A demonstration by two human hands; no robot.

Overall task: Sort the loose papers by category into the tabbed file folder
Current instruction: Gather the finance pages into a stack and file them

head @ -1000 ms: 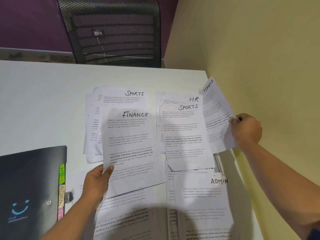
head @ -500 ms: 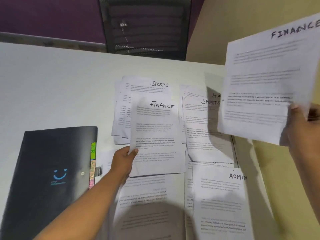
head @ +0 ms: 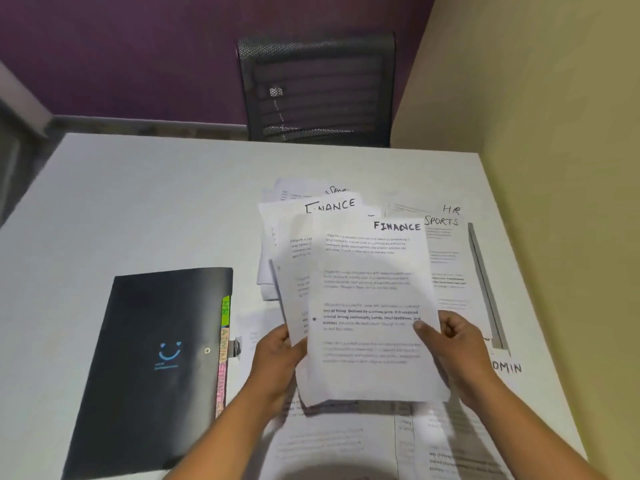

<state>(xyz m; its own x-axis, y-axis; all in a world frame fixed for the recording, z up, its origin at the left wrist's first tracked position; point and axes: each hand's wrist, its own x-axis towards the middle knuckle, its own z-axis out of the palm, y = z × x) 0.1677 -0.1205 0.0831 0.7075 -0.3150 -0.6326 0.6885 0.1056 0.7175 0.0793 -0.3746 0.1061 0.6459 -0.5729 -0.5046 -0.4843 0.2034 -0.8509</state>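
Black plastic, closed and lying flat: the tabbed file folder point(head: 156, 358) sits on the white table point(head: 138, 202) at about eight o'clock from the held papers, and nothing of its inside shows. Coloured tabs point(head: 223, 344) stick out along its three o'clock edge: a green one reading HR, an orange one reading ADMIN and a pink one too blurred to read. The person holds two sheets headed FINANCE up over the desk. The right hand point(head: 453, 344) pinches the front FINANCE sheet point(head: 370, 306) at its four o'clock edge, thumb on the page. The left hand point(head: 277, 355) grips the rear FINANCE sheet point(head: 330, 206) at its seven o'clock edge. The hands are apart, one either side. More loose papers lie beneath, with a pile point(head: 446, 258) headed HR and SPORTS at two o'clock and an ADMIN sheet point(head: 507, 367) just beside the right wrist. A mesh chair point(head: 318, 91) stands at twelve o'clock.
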